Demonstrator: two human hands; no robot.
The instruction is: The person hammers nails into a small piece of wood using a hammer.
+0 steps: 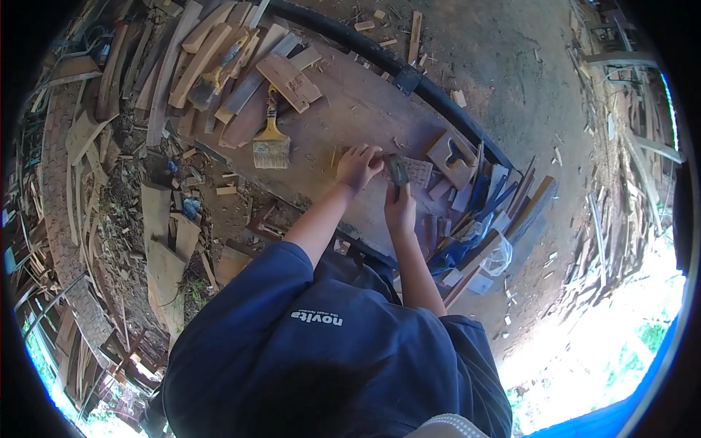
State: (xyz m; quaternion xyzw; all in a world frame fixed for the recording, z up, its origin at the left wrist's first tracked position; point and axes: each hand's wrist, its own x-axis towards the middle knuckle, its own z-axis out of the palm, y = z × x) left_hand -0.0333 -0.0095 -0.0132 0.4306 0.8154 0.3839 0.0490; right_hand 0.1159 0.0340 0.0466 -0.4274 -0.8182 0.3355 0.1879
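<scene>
My left hand (358, 167) rests over the workbench top with its fingers curled together. What it pinches, if anything, is too small to tell. My right hand (400, 210) is wrapped round a dark, rounded tool (398, 169), whose exact kind I cannot make out. The upper end of this tool is close to the left fingertips. Beneath and to the right of it lies a wooden strip (418, 172) with a carved-looking surface, partly hidden by the hands. A wooden block with a cut-out (453, 159) sits just beyond the strip's right end.
On the bench (321, 128), a wide paintbrush (272, 139) with a yellow ferrule lies at the left. Near it are a second brush (212, 84) and stacked wood pieces (288, 79). Tools and offcuts (485, 204) crowd the right end, beside a clear plastic bag (499, 255).
</scene>
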